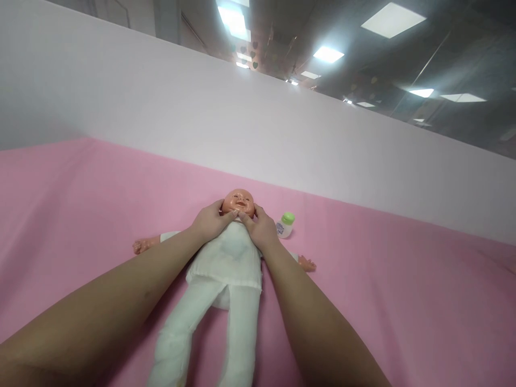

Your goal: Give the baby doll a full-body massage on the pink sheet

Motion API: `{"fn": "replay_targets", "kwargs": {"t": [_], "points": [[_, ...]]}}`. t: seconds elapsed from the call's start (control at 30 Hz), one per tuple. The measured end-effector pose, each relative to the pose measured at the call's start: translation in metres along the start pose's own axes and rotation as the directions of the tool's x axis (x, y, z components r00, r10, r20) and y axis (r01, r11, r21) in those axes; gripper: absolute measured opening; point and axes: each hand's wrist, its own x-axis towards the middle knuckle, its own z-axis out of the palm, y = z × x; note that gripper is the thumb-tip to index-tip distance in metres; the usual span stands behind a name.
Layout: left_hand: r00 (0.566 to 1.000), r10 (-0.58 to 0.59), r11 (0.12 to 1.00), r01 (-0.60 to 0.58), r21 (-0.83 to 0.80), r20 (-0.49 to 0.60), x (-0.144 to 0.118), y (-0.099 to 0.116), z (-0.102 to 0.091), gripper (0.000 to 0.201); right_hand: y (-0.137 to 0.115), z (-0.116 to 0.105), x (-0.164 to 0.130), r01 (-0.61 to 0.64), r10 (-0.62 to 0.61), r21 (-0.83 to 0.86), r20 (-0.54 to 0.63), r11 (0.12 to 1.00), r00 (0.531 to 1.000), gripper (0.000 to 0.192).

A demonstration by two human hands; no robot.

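A baby doll [231, 252] with a white cloth body lies on its back on a pink sheet, its arms spread out and its legs toward me. My left hand [212, 220] cups one side of the doll's head [238, 202], and my right hand [261, 228] cups the other side. Both thumbs meet at the chin, while the other fingers curl behind the head and are partly hidden. Just right of my right hand, a small white bottle [285, 226] with a green cap rests on the sheet.
The pink sheet [363, 279] spreads over the whole surface. Behind it runs a white partition [258, 129], slanting down to the right. Bright ceiling lights [328, 54] show above the partition.
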Motion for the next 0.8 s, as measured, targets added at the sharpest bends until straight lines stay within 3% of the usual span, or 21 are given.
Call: {"fn": "replay_targets", "kwargs": {"t": [0.13, 0.33, 0.57, 0.8], "points": [[1.000, 0.008, 1.000, -0.008, -0.002, 0.000, 0.002, -0.004, 0.001, 0.056, 0.004, 0.001, 0.002, -0.004, 0.004, 0.018, 0.005, 1.000, 1.000, 0.070], [1.000, 0.010, 1.000, -0.010, -0.027, -0.015, 0.004, -0.009, 0.002, 0.053, 0.008, -0.001, 0.004, 0.066, -0.071, 0.143, 0.030, 0.987, 0.997, 0.053], [0.999, 0.020, 0.994, -0.023, -0.106, -0.027, 0.008, -0.015, 0.004, 0.053, 0.018, 0.003, 0.007, 0.040, -0.046, 0.199, 0.029, 0.979, 0.999, 0.065], [1.000, 0.012, 0.984, -0.013, -0.177, -0.005, 0.007, -0.009, 0.004, 0.061, 0.023, 0.010, 0.008, 0.060, -0.055, 0.231, -0.028, 0.971, 0.998, 0.059]]}}
